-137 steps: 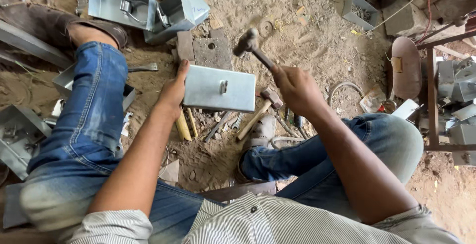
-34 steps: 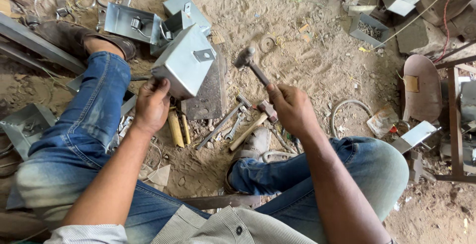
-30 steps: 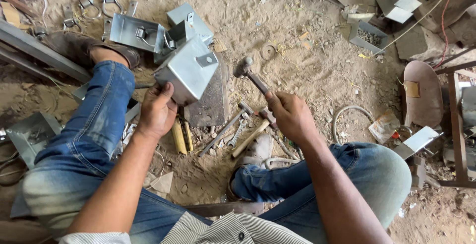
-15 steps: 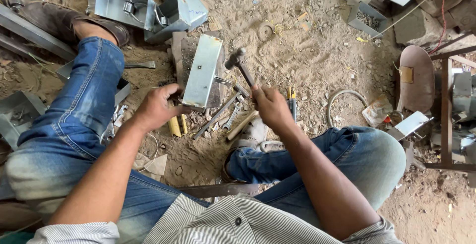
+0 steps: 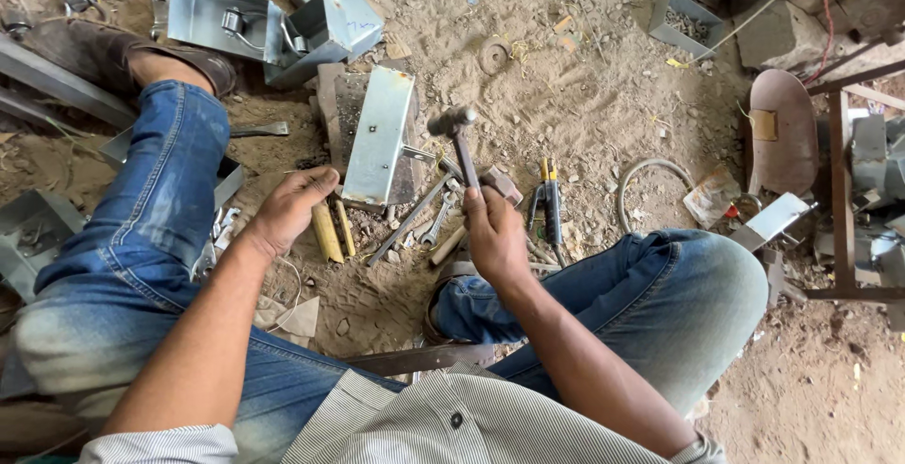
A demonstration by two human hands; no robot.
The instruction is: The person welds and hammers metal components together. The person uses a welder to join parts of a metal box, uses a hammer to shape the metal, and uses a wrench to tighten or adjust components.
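We sit on sandy ground, legs spread. Our right hand (image 5: 495, 238) clamped round hammer (image 5: 459, 148) handle, head raised just above grey metal box (image 5: 379, 137). Box stands on edge on dark steel plate (image 5: 332, 106). Our left hand (image 5: 287, 207) half open, fingertips touching box's lower corner. Wrenches (image 5: 424, 214) lie between hands.
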